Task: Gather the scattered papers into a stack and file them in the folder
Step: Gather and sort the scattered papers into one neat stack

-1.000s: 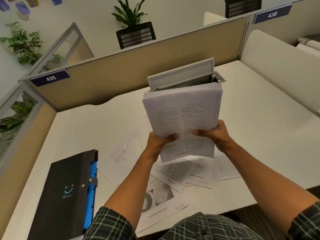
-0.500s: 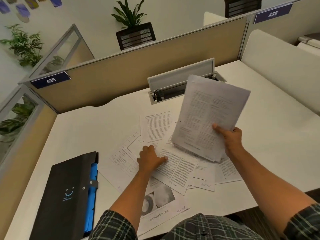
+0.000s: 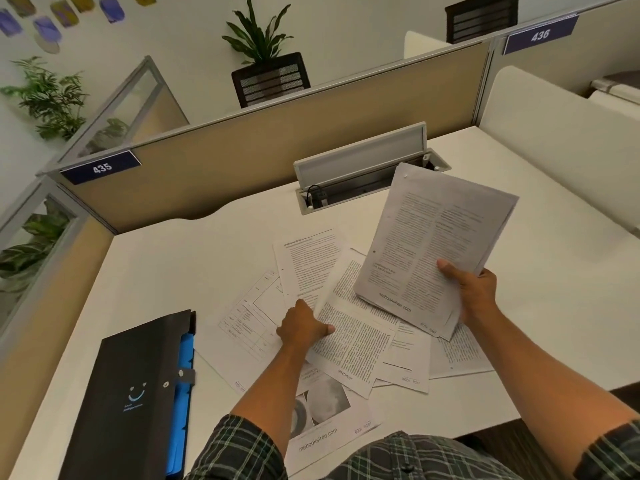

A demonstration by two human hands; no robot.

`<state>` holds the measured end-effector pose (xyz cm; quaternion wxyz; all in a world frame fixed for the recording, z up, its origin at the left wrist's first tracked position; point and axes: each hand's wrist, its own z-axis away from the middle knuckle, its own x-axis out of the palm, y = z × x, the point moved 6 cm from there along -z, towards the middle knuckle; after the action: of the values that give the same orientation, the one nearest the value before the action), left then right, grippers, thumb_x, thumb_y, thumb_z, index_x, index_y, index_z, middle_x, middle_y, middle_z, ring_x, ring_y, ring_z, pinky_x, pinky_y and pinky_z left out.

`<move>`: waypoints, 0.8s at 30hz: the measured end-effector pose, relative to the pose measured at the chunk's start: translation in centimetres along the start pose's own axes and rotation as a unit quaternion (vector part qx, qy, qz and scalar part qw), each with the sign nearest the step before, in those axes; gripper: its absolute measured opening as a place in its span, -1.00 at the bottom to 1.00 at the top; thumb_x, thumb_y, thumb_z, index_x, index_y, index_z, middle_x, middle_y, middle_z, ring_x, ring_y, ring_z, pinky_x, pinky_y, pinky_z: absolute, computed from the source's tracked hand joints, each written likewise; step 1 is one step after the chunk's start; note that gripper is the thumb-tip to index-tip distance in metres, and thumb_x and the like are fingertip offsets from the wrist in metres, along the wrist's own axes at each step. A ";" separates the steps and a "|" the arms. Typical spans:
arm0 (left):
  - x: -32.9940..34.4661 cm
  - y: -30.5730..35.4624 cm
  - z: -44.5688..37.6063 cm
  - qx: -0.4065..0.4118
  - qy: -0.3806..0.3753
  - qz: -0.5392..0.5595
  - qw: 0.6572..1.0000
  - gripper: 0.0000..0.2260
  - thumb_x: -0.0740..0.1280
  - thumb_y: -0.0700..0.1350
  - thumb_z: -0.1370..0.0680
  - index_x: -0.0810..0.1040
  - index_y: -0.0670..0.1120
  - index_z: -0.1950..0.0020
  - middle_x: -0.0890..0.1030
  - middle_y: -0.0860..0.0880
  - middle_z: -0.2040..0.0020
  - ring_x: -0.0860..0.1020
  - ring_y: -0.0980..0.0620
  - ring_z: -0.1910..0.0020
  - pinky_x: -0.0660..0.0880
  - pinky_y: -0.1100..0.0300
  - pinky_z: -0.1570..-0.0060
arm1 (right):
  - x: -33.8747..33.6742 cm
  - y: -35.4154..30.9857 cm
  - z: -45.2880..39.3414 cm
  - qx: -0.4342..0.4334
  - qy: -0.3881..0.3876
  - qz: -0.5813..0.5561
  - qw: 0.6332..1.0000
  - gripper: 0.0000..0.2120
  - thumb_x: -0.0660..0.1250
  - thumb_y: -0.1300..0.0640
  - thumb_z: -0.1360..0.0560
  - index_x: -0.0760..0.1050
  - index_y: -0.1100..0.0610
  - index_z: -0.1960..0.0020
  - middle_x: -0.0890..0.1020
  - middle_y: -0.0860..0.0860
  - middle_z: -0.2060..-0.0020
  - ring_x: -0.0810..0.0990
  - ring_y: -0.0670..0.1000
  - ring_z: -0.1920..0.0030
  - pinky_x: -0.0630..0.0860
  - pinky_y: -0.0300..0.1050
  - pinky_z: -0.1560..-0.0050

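Now the right hand (image 3: 476, 292) grips a stack of papers (image 3: 433, 244), held tilted above the desk (image 3: 207, 258) on the right. Lower down, the left hand (image 3: 302, 326) pinches the edge of a printed sheet (image 3: 349, 344) among the loose papers (image 3: 311, 261) at the desk's middle. Near left lies the black folder (image 3: 128, 393), closed.

We see a small stack of printed papers (image 3: 433, 244) raised and tilted at two o'clock, over loose overlapping printed sheets (image 3: 349, 344) fanned at centre; at eight o'clock lies the closed black folder (image 3: 128, 407), blue dividers showing along its right edge
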<state>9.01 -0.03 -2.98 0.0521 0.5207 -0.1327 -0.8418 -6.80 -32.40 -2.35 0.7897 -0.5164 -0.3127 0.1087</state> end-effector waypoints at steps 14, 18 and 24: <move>-4.5 -1.9 -1.4 0.092 0.074 0.304 0.945 -0.89 0.46 -0.11 -0.56 0.67 -0.15 0.04 0.70 -0.12 0.10 0.63 -0.07 0.12 0.52 0.10 0.13 | -0.9 -0.6 -1.1 -0.010 0.013 0.004 1.000 -0.64 0.67 0.17 -0.31 0.68 0.18 -0.06 0.77 0.07 0.02 0.77 0.13 0.04 0.72 0.05 0.13; -6.2 -3.7 -2.1 0.020 0.123 0.438 0.890 -0.96 0.44 -0.17 -0.58 0.66 -0.03 0.03 0.69 -0.02 0.04 0.66 -0.21 -0.12 0.58 0.06 -0.02 | -1.0 -0.8 -1.1 -0.013 0.016 0.000 1.000 -0.67 0.66 0.19 -0.32 0.68 0.15 -0.05 0.77 0.05 0.02 0.77 0.12 0.05 0.71 0.01 0.16; -8.3 -3.9 -2.7 -0.023 0.148 0.556 0.817 -0.77 0.46 -0.14 -0.58 0.65 -0.19 -0.21 0.70 0.00 -0.02 0.67 -0.08 -0.08 0.62 0.13 -0.04 | -0.8 -0.5 -1.0 -0.010 0.009 0.010 1.000 -0.65 0.65 0.21 -0.33 0.67 0.15 -0.08 0.77 0.04 0.02 0.77 0.11 0.05 0.72 0.04 0.14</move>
<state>15.32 5.15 1.96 0.5423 0.4755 -0.3710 -0.5849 -6.94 -33.77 -2.49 0.7859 -0.5286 -0.3018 0.1088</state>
